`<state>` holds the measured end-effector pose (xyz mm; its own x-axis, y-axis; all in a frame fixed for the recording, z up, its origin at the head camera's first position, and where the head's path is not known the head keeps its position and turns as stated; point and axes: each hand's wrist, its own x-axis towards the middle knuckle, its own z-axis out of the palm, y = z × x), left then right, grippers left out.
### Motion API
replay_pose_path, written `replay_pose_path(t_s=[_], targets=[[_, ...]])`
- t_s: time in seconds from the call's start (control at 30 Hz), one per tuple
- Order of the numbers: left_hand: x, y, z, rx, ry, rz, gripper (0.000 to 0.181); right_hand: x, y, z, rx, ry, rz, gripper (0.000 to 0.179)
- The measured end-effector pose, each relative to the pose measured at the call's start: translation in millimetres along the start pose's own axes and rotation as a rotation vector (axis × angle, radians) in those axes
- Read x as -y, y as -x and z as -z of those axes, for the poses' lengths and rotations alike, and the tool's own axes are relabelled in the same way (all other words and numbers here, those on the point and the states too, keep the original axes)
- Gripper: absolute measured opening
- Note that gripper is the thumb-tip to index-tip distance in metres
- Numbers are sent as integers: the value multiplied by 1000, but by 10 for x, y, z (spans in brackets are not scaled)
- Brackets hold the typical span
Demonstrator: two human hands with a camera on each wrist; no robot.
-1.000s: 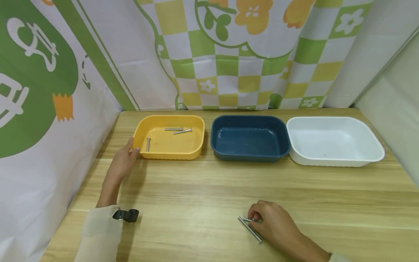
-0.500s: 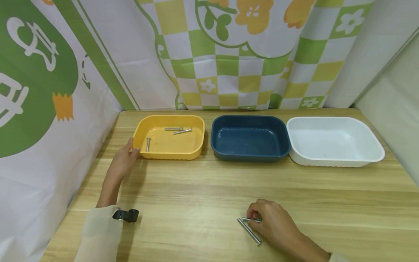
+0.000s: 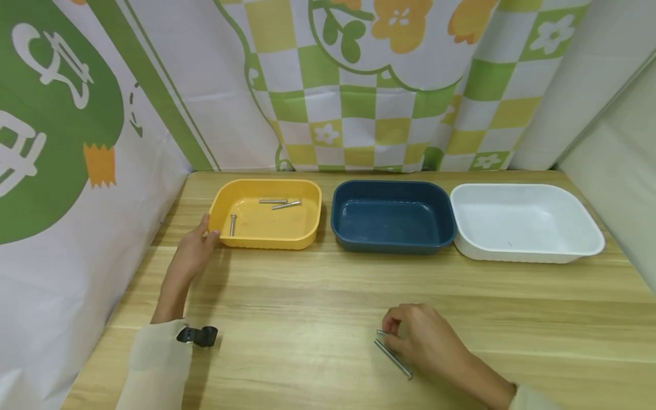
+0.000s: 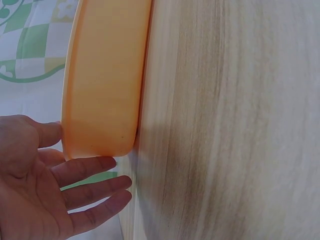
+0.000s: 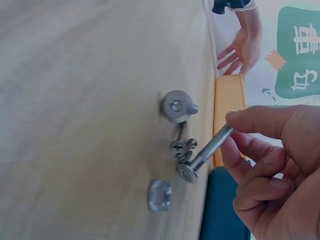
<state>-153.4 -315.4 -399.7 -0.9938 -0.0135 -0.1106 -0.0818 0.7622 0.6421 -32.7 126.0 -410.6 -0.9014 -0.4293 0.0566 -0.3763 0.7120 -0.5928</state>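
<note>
At the left end of the yellow tray, my left hand touches the outer wall. In the left wrist view its fingers are mostly straight, and the thumb lies at the rim. My right hand pinches a silver bolt by its threaded end between thumb and fingers, head pointing down. On the table beside that hand lies a longer bolt. Below the held bolt, the right wrist view shows small screws and a nut, which the hand hides in the head view.
Several bolts lie inside the yellow tray. A dark blue tray stands in the middle of the back row, with a white tray touching its right side. Behind the wooden table hangs a patterned curtain.
My right hand has moved slightly away from me, taking the pinched bolt with it. The longer bolt on the table has barely shifted. My left hand keeps its place.
</note>
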Motion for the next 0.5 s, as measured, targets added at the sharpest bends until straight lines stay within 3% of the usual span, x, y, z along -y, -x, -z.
replay_pose_path(t_s=[0.27,0.5], targets=[[9,-11,3,1,-6,0,62,25,-109,27,24,-46,43,18],[5,-22,-1,2,-16,12,62,123,-258,63,9,-17,75,19]])
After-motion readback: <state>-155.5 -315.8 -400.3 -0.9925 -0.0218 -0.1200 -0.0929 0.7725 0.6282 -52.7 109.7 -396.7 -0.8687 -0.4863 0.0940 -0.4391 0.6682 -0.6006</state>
